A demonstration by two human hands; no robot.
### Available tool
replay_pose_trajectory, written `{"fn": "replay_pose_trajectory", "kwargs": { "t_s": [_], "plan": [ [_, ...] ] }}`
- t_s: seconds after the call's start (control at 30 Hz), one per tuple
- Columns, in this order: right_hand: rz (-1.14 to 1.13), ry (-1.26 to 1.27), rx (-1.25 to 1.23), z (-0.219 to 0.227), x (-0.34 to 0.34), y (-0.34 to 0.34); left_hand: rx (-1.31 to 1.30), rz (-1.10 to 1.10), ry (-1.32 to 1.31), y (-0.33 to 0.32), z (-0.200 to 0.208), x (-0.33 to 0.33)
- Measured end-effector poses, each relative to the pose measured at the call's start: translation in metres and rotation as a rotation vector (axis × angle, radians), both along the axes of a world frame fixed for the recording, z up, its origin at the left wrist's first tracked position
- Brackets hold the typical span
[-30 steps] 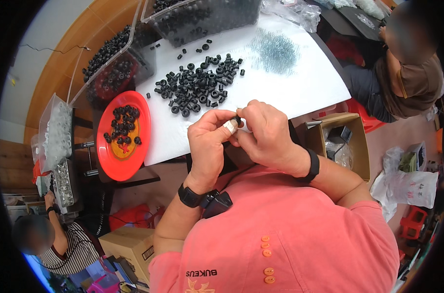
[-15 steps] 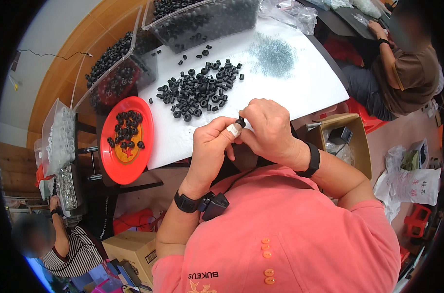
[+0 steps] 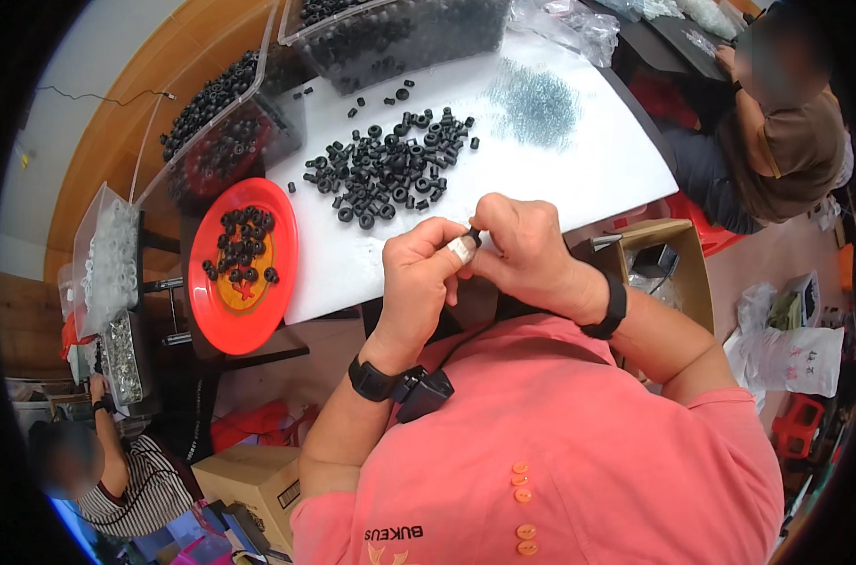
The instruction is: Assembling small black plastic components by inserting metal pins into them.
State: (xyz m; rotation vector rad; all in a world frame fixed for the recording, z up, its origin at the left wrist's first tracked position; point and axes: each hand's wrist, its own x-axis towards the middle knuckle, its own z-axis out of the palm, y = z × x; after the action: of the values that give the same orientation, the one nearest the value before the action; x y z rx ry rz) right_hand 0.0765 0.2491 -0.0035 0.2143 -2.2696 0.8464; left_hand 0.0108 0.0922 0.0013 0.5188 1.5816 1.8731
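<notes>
My left hand point(image 3: 417, 282) and my right hand point(image 3: 532, 252) meet over the near edge of the white work surface point(image 3: 607, 141). Between their fingertips they pinch a small black part point(image 3: 473, 233), mostly covered by the fingers. A strip of white tape point(image 3: 461, 249) wraps a digit of my left hand. Beyond my hands lies a loose pile of small black ring-shaped and spool-like parts point(image 3: 381, 174). To the left, a red plate point(image 3: 226, 325) holds several similar black pieces. Farther right spreads a heap of fine bluish-grey bits point(image 3: 533, 104), too small to make out.
Two clear bins, one at the back point(image 3: 419, 42) and one at the back left point(image 3: 221, 141), hold more black parts. A container of whitish pieces point(image 3: 113, 254) stands far left. A cardboard box point(image 3: 692, 273) sits at right. Co-workers sit at upper right point(image 3: 795, 141) and lower left point(image 3: 141, 480).
Both hands remain together on the small black part, with only a slight shift of the fingers. The whole view has moved a little.
</notes>
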Motion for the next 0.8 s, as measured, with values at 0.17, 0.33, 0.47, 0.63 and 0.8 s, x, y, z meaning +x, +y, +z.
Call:
{"fn": "replay_pose_trajectory", "kwargs": {
  "t_s": [0.17,0.33,0.47,0.63,0.8],
  "plan": [
    [-0.032,-0.021,0.138,0.010,0.001,0.006,0.012,0.015,0.030,0.002,0.002,0.004],
    [-0.102,0.070,0.289,0.005,-0.004,-0.005,0.014,0.037,0.036,0.001,0.000,0.002],
    [-0.117,0.047,0.231,0.005,0.003,-0.005,0.041,0.025,0.020,-0.003,-0.001,0.003],
    [0.133,-0.073,0.253,0.025,0.013,0.011,0.040,0.012,0.051,-0.006,-0.002,0.005],
    [0.205,-0.095,0.106,0.016,0.005,0.019,0.024,0.010,0.048,-0.006,0.001,0.006]
  ]
}}
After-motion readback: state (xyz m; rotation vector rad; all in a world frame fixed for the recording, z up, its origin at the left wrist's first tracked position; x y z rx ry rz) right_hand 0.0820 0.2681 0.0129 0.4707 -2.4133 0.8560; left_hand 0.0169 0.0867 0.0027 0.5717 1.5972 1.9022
